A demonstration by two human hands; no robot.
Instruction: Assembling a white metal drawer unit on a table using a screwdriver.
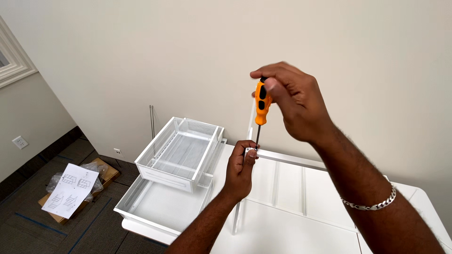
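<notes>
R hand [292, 101] turns screwdriver [262, 104] (upright).

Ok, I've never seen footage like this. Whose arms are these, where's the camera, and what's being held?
The camera sits on a person's head, looking down at their own bare arms. The right hand grips an orange and black screwdriver held upright, tip down on a white frame bar. The left hand pinches that bar by the tip. Beside them, two white mesh baskets are stacked on a white table. On the floor lies an instruction sheet on a cardboard box.
</notes>
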